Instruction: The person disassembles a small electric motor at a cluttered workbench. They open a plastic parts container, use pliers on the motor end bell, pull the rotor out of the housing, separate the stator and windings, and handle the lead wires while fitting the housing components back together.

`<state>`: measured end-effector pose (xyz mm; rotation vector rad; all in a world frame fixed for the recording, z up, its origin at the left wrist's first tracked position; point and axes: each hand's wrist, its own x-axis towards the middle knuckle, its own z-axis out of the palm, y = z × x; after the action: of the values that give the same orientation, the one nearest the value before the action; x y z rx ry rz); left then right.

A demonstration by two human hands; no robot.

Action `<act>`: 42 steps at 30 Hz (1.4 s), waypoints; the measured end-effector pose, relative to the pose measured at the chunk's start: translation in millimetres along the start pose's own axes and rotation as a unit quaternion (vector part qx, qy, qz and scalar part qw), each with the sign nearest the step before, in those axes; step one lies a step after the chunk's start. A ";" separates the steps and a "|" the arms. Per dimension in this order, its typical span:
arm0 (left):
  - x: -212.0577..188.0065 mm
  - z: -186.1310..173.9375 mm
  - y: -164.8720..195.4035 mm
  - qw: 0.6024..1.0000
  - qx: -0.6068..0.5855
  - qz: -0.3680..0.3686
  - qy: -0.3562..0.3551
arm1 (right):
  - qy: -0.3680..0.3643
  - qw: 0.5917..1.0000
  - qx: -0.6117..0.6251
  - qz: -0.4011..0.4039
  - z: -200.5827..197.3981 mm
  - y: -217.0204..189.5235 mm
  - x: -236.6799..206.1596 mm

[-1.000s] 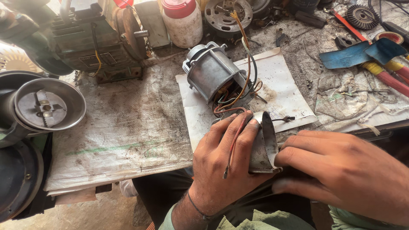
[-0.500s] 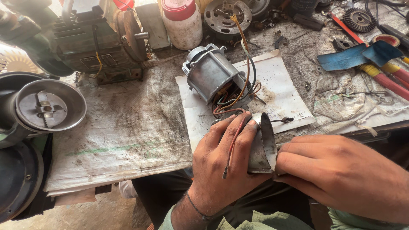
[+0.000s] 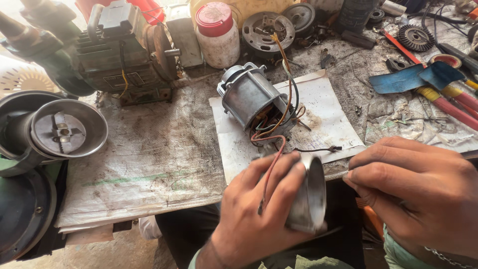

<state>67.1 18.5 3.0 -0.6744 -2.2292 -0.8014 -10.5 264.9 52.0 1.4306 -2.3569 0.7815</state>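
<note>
Our left hand [image 3: 259, 219] has its fingers [image 3: 286, 172] clenched round a metal end cover [image 3: 309, 197] and a red wire [image 3: 269, 174]; right hand [image 3: 423, 192] fingers curled, touching the cover's rim at 3 o'clock. At 12 o'clock, the open motor housing [image 3: 249, 97] lies on white paper [image 3: 328, 114] on the table [image 3: 149, 149], windings and wires inside. Step, we judge: handling the cover near the housing.

Grimy workbench [image 3: 149, 149] w/ stained sheet cover, bare dusty floor [image 3: 119, 251] below, daylight.
</note>
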 end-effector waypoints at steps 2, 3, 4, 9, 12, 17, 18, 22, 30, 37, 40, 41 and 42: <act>-5.9 -12.2 -2.1 0.998 -0.041 0.017 -0.048 | -0.001 1.000 0.007 0.011 -2.7 0.1 0.1; -9.2 -19.5 -4.4 0.995 -0.060 0.025 -0.077 | -0.003 1.000 0.011 0.016 -3.7 0.1 0.2; -12.4 -26.6 -7.3 0.991 -0.078 0.033 -0.106 | -0.003 1.000 0.012 0.013 -4.3 0.2 0.5; -18.7 -69.9 -31.6 0.957 -0.208 0.070 -0.192 | 0.020 1.000 -0.010 0.017 -1.3 -0.8 2.8; -25.7 -100.8 -43.9 0.945 -0.285 0.031 -0.156 | 0.044 0.998 0.008 0.040 1.1 -0.7 4.7; -39.8 -90.6 -68.2 0.917 -0.273 -0.136 0.255 | 0.044 0.997 -0.027 0.064 -0.5 0.5 7.2; -41.6 -85.5 -75.3 0.886 -0.257 -0.168 0.348 | 0.047 0.996 -0.031 0.071 -0.1 0.3 8.0; -46.2 -81.3 -102.2 0.938 0.099 -0.124 0.307 | 0.052 0.992 -0.070 0.087 1.4 -0.2 14.0; -53.4 -73.2 -122.0 0.887 0.354 -0.227 0.191 | 0.092 0.989 -0.057 0.101 3.8 6.4 29.0; -61.2 -72.4 -130.5 0.883 0.297 -0.239 0.275 | 0.081 0.990 -0.066 0.093 3.6 11.7 31.6; -65.0 -73.0 -132.1 0.872 0.287 -0.262 0.297 | 0.080 0.990 -0.074 0.089 3.5 11.4 34.7; -66.6 -73.2 -133.0 0.867 0.286 -0.272 0.302 | 0.081 0.990 -0.072 0.087 3.2 11.0 36.0; -68.3 -73.4 -134.2 0.863 0.282 -0.286 0.307 | 0.083 0.990 -0.070 0.084 3.1 10.6 37.3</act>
<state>54.7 -139.8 -50.5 0.4991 -1.8934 -0.4726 -37.4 239.7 64.6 1.0781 -2.3737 0.7283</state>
